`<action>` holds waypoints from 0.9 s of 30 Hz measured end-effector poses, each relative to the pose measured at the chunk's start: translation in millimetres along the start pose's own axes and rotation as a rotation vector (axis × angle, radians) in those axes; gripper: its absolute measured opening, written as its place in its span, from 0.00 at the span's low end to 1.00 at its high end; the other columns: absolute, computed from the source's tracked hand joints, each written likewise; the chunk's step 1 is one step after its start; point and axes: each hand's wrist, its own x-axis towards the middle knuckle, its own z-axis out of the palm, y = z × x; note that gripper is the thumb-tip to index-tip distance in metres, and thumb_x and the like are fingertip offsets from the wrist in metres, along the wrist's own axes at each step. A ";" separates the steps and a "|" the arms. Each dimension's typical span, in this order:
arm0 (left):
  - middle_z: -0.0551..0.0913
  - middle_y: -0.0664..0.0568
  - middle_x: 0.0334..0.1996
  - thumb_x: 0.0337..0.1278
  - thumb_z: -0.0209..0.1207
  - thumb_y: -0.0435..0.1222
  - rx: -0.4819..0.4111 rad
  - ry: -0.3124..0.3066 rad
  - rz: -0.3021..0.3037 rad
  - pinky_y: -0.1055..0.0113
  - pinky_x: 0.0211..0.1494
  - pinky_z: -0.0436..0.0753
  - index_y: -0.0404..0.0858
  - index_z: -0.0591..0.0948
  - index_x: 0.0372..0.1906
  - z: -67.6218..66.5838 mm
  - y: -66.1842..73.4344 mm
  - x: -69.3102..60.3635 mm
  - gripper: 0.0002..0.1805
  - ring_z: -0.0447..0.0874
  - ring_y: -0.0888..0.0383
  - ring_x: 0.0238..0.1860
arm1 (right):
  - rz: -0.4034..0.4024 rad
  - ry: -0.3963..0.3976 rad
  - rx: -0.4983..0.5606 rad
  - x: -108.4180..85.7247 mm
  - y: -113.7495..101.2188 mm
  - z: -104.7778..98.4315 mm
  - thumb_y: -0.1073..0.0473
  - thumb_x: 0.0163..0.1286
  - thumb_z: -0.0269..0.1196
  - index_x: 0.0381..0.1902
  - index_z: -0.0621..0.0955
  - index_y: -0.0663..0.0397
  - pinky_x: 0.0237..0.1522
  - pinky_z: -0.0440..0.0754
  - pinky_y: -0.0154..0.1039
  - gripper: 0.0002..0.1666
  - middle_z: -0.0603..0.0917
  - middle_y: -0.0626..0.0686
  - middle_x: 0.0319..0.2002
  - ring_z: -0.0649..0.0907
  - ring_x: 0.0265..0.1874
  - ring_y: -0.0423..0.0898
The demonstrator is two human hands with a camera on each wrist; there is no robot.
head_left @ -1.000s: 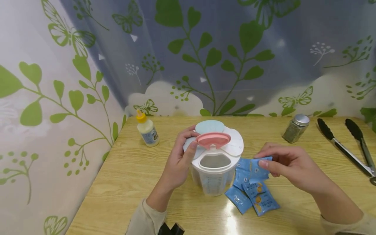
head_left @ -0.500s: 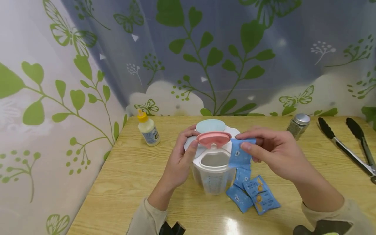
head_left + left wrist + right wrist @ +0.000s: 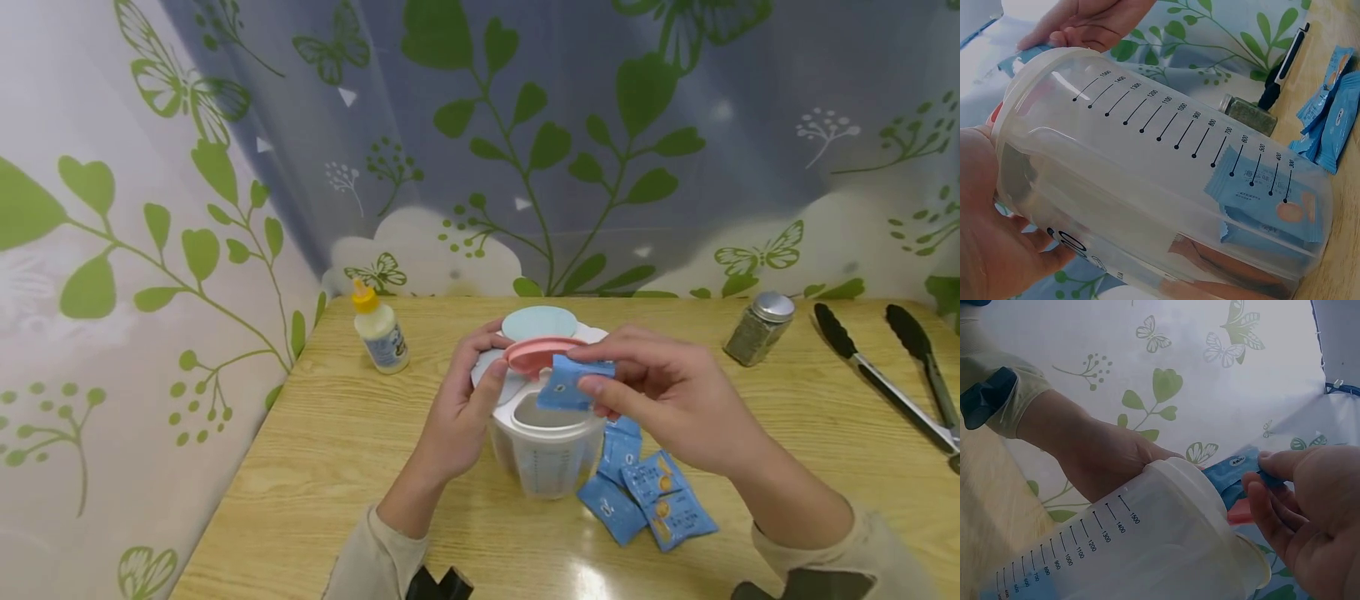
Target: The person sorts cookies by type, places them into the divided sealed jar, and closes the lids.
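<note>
A crinkled blue rectangular packet (image 3: 565, 387) hangs over the opening in a white-lidded translucent plastic container (image 3: 551, 467), pinched by the right hand (image 3: 671, 396). The left hand (image 3: 463, 408) grips its rounded rim. Glossy blue sachets (image 3: 678, 512) lie on the wood-grained table (image 3: 315, 467).

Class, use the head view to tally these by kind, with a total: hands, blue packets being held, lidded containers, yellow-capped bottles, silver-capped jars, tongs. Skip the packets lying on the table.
Hands: 2, left hand and right hand
Held blue packet: 1
Lidded container: 1
Yellow-capped bottle: 1
Silver-capped jar: 1
Tongs: 1
Total: 7
</note>
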 end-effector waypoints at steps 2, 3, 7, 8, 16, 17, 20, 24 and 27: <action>0.62 0.47 0.74 0.78 0.46 0.37 0.000 -0.001 0.003 0.45 0.76 0.63 0.38 0.69 0.60 -0.3 -0.3 -0.2 0.13 0.59 0.48 0.76 | -0.006 -0.011 -0.018 1.1 -1.5 1.2 0.80 0.63 0.62 0.53 0.83 0.64 0.26 0.85 0.37 0.21 0.84 0.49 0.40 0.84 0.25 0.44; 0.62 0.47 0.74 0.78 0.46 0.37 0.000 -0.002 0.002 0.45 0.76 0.63 0.39 0.69 0.60 -0.4 -0.3 -0.3 0.13 0.59 0.48 0.76 | -0.001 -0.017 -0.033 1.8 -2.4 1.6 0.79 0.63 0.62 0.53 0.83 0.62 0.26 0.84 0.36 0.21 0.84 0.49 0.40 0.84 0.25 0.44; 0.61 0.48 0.74 0.78 0.46 0.37 -0.001 -0.006 0.005 0.45 0.75 0.63 0.39 0.69 0.60 -0.7 -0.8 -1.0 0.14 0.58 0.48 0.77 | 0.045 -0.063 -0.114 3.5 -5.5 2.3 0.75 0.65 0.64 0.53 0.84 0.56 0.25 0.83 0.35 0.20 0.83 0.46 0.37 0.83 0.24 0.41; 0.61 0.47 0.74 0.78 0.45 0.37 0.000 -0.008 0.008 0.45 0.75 0.63 0.39 0.69 0.60 -0.7 -1.0 -1.1 0.14 0.58 0.48 0.77 | 0.061 -0.076 -0.125 3.2 -6.0 2.2 0.74 0.66 0.64 0.53 0.84 0.54 0.25 0.83 0.35 0.20 0.83 0.45 0.36 0.82 0.24 0.40; 0.62 0.47 0.74 0.79 0.45 0.38 -0.001 -0.008 0.005 0.47 0.76 0.62 0.38 0.69 0.60 -0.2 -2.0 0.0 0.14 0.59 0.48 0.76 | 0.095 -0.102 -0.108 -1.7 -4.3 -1.0 0.75 0.67 0.62 0.50 0.85 0.54 0.23 0.80 0.35 0.17 0.80 0.45 0.32 0.81 0.24 0.40; 0.62 0.46 0.74 0.79 0.45 0.38 -0.003 -0.007 0.006 0.47 0.76 0.62 0.37 0.69 0.59 -0.2 -2.1 0.2 0.13 0.59 0.48 0.76 | 0.092 -0.105 -0.110 -1.9 -3.7 -1.9 0.75 0.67 0.62 0.49 0.85 0.55 0.22 0.80 0.35 0.17 0.80 0.45 0.32 0.80 0.23 0.40; 0.62 0.46 0.74 0.78 0.45 0.38 -0.006 -0.004 0.008 0.47 0.76 0.63 0.37 0.69 0.59 -0.3 -2.4 0.4 0.13 0.59 0.48 0.76 | 0.115 -0.111 -0.107 -3.1 -1.9 -4.9 0.73 0.68 0.63 0.48 0.85 0.55 0.23 0.82 0.35 0.14 0.81 0.46 0.34 0.82 0.23 0.41; 0.62 0.46 0.74 0.78 0.46 0.38 -0.012 -0.004 0.022 0.47 0.75 0.64 0.37 0.69 0.59 -0.1 -2.9 0.6 0.14 0.60 0.48 0.76 | 0.154 -0.111 -0.087 -7.1 0.8 -10.7 0.73 0.67 0.63 0.48 0.84 0.56 0.25 0.84 0.38 0.14 0.82 0.48 0.37 0.83 0.24 0.43; 0.62 0.46 0.74 0.78 0.46 0.38 -0.016 -0.005 0.025 0.47 0.75 0.65 0.37 0.69 0.59 0.1 -2.9 0.7 0.14 0.60 0.48 0.76 | 0.158 -0.109 -0.062 -11.6 2.3 -15.9 0.75 0.67 0.63 0.48 0.84 0.60 0.25 0.84 0.38 0.14 0.82 0.49 0.39 0.84 0.25 0.45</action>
